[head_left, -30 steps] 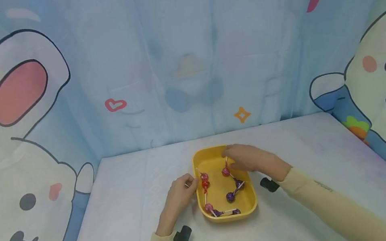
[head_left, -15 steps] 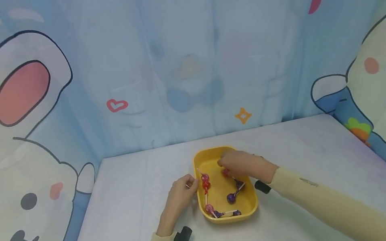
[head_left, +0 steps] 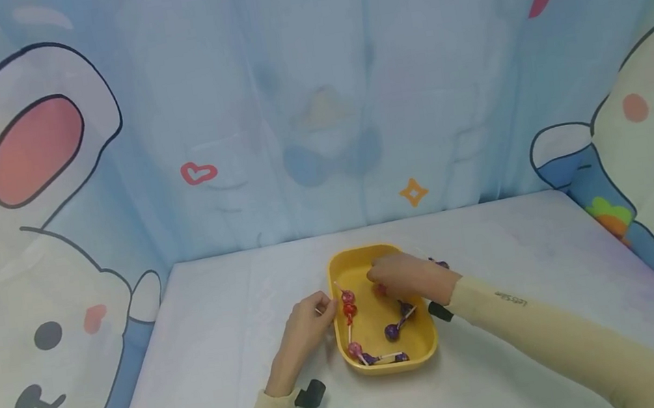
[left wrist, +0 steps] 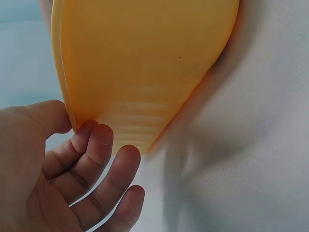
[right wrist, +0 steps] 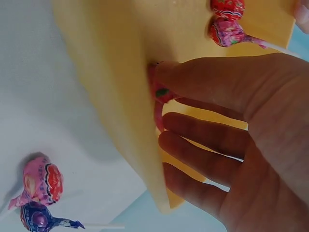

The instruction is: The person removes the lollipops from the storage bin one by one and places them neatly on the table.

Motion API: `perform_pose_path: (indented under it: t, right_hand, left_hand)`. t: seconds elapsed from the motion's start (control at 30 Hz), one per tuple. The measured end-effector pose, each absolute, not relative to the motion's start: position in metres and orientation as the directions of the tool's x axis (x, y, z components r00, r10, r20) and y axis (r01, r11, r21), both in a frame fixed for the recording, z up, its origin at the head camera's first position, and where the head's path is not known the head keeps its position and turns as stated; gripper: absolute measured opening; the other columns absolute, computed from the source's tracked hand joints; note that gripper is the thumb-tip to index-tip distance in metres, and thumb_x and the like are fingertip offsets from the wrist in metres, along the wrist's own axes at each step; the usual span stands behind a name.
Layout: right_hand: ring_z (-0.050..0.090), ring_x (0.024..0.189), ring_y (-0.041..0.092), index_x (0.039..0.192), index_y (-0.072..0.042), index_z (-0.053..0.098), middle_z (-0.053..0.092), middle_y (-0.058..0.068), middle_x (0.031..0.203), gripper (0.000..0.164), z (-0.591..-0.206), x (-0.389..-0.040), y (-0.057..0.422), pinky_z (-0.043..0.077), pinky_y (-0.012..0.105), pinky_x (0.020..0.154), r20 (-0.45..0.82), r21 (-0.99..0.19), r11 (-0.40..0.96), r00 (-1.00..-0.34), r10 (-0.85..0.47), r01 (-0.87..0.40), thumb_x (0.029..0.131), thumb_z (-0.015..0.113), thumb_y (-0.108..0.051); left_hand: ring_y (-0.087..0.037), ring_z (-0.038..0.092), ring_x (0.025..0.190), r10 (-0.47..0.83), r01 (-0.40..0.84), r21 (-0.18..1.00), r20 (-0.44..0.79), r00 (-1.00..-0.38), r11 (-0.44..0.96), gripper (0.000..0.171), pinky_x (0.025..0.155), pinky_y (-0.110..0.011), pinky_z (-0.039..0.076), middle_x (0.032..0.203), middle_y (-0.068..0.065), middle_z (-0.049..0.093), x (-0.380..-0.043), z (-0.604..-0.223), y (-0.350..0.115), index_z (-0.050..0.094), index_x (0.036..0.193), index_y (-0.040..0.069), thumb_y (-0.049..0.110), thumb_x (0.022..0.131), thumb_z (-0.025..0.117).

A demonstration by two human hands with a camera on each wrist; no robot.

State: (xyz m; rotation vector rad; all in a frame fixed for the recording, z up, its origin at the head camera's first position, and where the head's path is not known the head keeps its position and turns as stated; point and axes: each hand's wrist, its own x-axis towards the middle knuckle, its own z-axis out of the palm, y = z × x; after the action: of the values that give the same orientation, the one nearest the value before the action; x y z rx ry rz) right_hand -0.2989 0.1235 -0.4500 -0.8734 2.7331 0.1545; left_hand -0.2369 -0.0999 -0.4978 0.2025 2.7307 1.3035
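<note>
A yellow plastic tray [head_left: 355, 268] holds several wrapped lollipops. My left hand [head_left: 304, 325] pinches the tray's left rim between thumb and index finger, and the left wrist view shows its other fingertips near the outer wall. Reaching over the right side, my right hand [head_left: 406, 276] is inside the tray. Its thumb and fingers pinch a pink-red lollipop [right wrist: 161, 92] close to the inner wall, and the hand hides much of that candy. A purple lollipop [head_left: 391, 332] lies lower in the tray, and a red lollipop [head_left: 350, 310] lies along the left side.
On the white table [head_left: 239, 291], just right of the tray, lie a pink lollipop [right wrist: 42, 181] and a dark blue lollipop [right wrist: 36, 216]. A blue cartoon-printed curtain [head_left: 306, 48] rises along the back edge.
My right hand has moved left from the tray's far right rim and down onto the pink-red lollipop. Lollipops on the table behind the wrist have come into sight. The left hand keeps its place.
</note>
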Motion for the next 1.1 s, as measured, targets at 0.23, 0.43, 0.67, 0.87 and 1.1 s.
perform_pose_path:
  t: [0.23, 0.43, 0.67, 0.87, 1.1]
  right_hand:
    - [0.050, 0.075, 0.016, 0.093, -0.014, 0.066, 0.055, -0.001, 0.082, 0.004, -0.455, -0.300, 0.123, 0.050, 0.032, 0.080, -0.260, 0.055, 0.807, -0.788, -0.557, -0.589, 0.097, 0.065, -0.013]
    - [0.049, 0.075, 0.016, 0.091, -0.014, 0.065, 0.054, -0.001, 0.082, 0.006, -0.457, -0.300, 0.125, 0.049, 0.031, 0.078, -0.245, 0.052, 0.798, -0.782, -0.573, -0.601, 0.096, 0.065, -0.011]
    - [0.049, 0.075, 0.016, 0.094, -0.013, 0.067, 0.053, -0.001, 0.082, 0.004, -0.454, -0.298, 0.126, 0.049, 0.031, 0.076, -0.234, 0.028, 0.794, -0.776, -0.586, -0.608, 0.097, 0.065, -0.012]
    - [0.048, 0.075, 0.015, 0.100, -0.013, 0.069, 0.052, -0.001, 0.083, 0.006, -0.448, -0.298, 0.124, 0.049, 0.030, 0.077, -0.234, 0.033, 0.785, -0.768, -0.596, -0.619, 0.098, 0.064, -0.013]
    - [0.049, 0.077, 0.015, 0.104, -0.014, 0.069, 0.053, -0.002, 0.087, 0.008, -0.440, -0.298, 0.122, 0.049, 0.030, 0.078, -0.236, -0.022, 0.803, -0.777, -0.583, -0.596, 0.099, 0.062, -0.015]
  left_hand:
    - [-0.012, 0.052, 0.067, 0.166, 0.074, 0.780, -0.039, -0.985, 0.621, 0.022, 0.057, -0.025, 0.041, 0.077, 0.003, 0.060, -0.238, -0.496, -0.100, 0.061, 0.086, 0.016, 0.033, 0.100, 0.059]
    - [-0.012, 0.053, 0.068, 0.164, 0.065, 0.777, -0.050, -0.985, 0.626, 0.021, 0.057, -0.025, 0.042, 0.077, 0.002, 0.060, -0.238, -0.497, -0.100, 0.062, 0.087, 0.016, 0.033, 0.100, 0.059]
    - [-0.013, 0.053, 0.067, 0.166, 0.066, 0.780, -0.050, -0.985, 0.623, 0.023, 0.058, -0.025, 0.042, 0.078, 0.003, 0.061, -0.239, -0.499, -0.099, 0.061, 0.087, 0.017, 0.034, 0.101, 0.058]
    - [-0.012, 0.054, 0.068, 0.167, 0.061, 0.780, -0.056, -0.984, 0.623, 0.023, 0.059, -0.026, 0.043, 0.078, 0.003, 0.062, -0.240, -0.499, -0.099, 0.061, 0.087, 0.018, 0.036, 0.101, 0.057]
    - [-0.012, 0.053, 0.066, 0.165, 0.050, 0.795, -0.063, -0.984, 0.604, 0.023, 0.056, -0.027, 0.040, 0.077, 0.003, 0.060, -0.238, -0.499, -0.099, 0.060, 0.088, 0.017, 0.036, 0.101, 0.057]
